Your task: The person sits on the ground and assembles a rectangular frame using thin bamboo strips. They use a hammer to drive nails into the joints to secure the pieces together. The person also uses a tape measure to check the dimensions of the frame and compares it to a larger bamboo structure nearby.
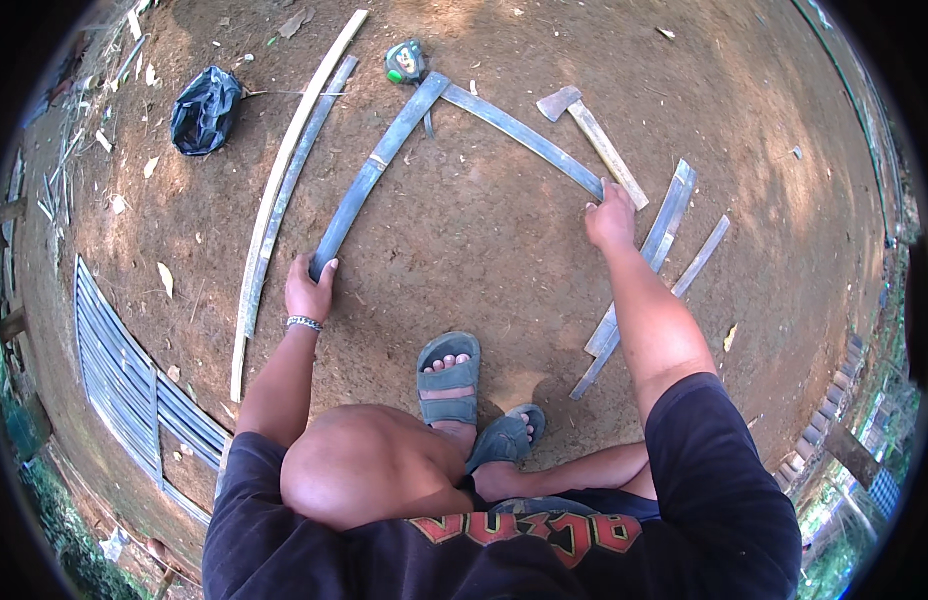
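My left hand (309,292) grips the near end of a wide grey-blue bamboo strip (366,178), thumb on one edge. My right hand (612,216) is closed on the near end of a narrower bamboo strip (529,138). At their far ends the two strips meet in a peak, the wide one seemingly on top. Just left of that peak lies a tape measure (404,62) with a dark and green case. A hatchet (608,150) with a wooden handle rests on the ground beyond my right hand, its handle end close to my fingers.
Left of my left hand lie two long split bamboo lengths, a pale one (287,180) and a bluish one (292,190). More strips (670,215) lie beside my right forearm. A black plastic bag (206,112) sits far left; a slatted panel (134,370) lies near left.
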Action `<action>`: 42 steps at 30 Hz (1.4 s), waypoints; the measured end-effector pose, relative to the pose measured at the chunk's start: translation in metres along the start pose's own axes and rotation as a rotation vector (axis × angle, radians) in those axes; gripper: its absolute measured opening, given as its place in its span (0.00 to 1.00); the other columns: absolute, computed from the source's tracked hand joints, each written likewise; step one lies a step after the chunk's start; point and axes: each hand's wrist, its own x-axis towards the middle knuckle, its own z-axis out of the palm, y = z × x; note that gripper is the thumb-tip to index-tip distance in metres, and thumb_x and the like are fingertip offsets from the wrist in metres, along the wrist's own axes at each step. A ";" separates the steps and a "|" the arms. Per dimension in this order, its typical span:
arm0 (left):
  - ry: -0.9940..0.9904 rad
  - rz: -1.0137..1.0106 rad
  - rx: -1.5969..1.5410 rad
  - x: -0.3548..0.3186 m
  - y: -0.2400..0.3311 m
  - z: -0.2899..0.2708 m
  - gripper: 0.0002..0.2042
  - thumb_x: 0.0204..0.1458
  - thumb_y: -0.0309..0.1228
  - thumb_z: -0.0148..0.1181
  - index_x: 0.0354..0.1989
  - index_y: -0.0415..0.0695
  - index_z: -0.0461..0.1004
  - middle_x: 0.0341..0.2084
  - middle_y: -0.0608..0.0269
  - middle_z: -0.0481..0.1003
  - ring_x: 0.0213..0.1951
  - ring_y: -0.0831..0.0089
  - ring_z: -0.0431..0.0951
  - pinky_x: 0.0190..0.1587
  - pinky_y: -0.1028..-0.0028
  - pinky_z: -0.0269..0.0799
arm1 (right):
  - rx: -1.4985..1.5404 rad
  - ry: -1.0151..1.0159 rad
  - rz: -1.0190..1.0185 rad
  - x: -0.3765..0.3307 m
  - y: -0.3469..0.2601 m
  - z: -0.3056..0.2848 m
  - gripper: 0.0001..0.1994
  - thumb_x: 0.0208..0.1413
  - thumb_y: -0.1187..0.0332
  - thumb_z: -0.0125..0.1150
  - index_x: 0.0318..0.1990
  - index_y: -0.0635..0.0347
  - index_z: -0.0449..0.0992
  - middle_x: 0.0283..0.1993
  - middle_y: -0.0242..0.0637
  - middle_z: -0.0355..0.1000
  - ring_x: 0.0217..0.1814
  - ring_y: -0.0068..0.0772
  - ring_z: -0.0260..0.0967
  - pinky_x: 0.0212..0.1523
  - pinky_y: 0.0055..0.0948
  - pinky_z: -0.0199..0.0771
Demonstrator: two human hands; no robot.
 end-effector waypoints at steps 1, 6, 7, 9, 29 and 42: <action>0.005 -0.003 0.004 0.000 -0.001 0.001 0.23 0.55 0.44 0.69 0.50 0.39 0.76 0.43 0.43 0.80 0.47 0.48 0.81 0.52 0.58 0.75 | 0.003 -0.004 -0.001 0.001 0.000 -0.001 0.32 0.59 0.64 0.63 0.71 0.58 0.64 0.72 0.44 0.60 0.76 0.47 0.53 0.76 0.40 0.55; -0.006 -0.062 0.008 -0.002 0.003 0.004 0.23 0.55 0.46 0.69 0.49 0.41 0.75 0.43 0.45 0.79 0.48 0.47 0.80 0.52 0.56 0.74 | -0.008 -0.007 -0.002 0.000 -0.002 -0.001 0.32 0.59 0.65 0.64 0.71 0.58 0.65 0.72 0.44 0.61 0.76 0.49 0.54 0.76 0.40 0.56; -0.007 -0.066 0.010 -0.003 0.002 0.004 0.23 0.55 0.46 0.69 0.48 0.41 0.75 0.43 0.45 0.79 0.47 0.46 0.80 0.52 0.55 0.74 | -0.009 -0.006 -0.004 -0.002 -0.002 -0.001 0.32 0.59 0.64 0.64 0.71 0.58 0.65 0.72 0.44 0.61 0.76 0.49 0.54 0.76 0.40 0.56; -0.010 -0.072 0.010 -0.003 0.002 0.005 0.23 0.55 0.47 0.69 0.48 0.41 0.75 0.42 0.44 0.79 0.47 0.46 0.79 0.51 0.55 0.74 | -0.010 -0.004 -0.009 -0.002 -0.002 -0.002 0.32 0.58 0.64 0.64 0.70 0.58 0.66 0.71 0.44 0.61 0.76 0.49 0.54 0.76 0.41 0.56; 0.161 0.385 0.070 0.082 0.071 -0.016 0.25 0.53 0.45 0.71 0.52 0.40 0.75 0.50 0.47 0.75 0.56 0.47 0.74 0.60 0.56 0.69 | 0.277 0.234 -0.221 -0.100 0.005 0.000 0.26 0.55 0.75 0.60 0.64 0.59 0.72 0.63 0.51 0.71 0.68 0.54 0.65 0.71 0.45 0.63; -0.176 0.148 0.244 0.284 0.250 0.052 0.35 0.60 0.50 0.60 0.70 0.41 0.62 0.67 0.42 0.66 0.69 0.49 0.66 0.70 0.57 0.63 | 0.582 -0.485 -0.130 -0.274 0.014 -0.016 0.10 0.62 0.66 0.61 0.47 0.59 0.80 0.33 0.47 0.77 0.35 0.50 0.76 0.41 0.45 0.76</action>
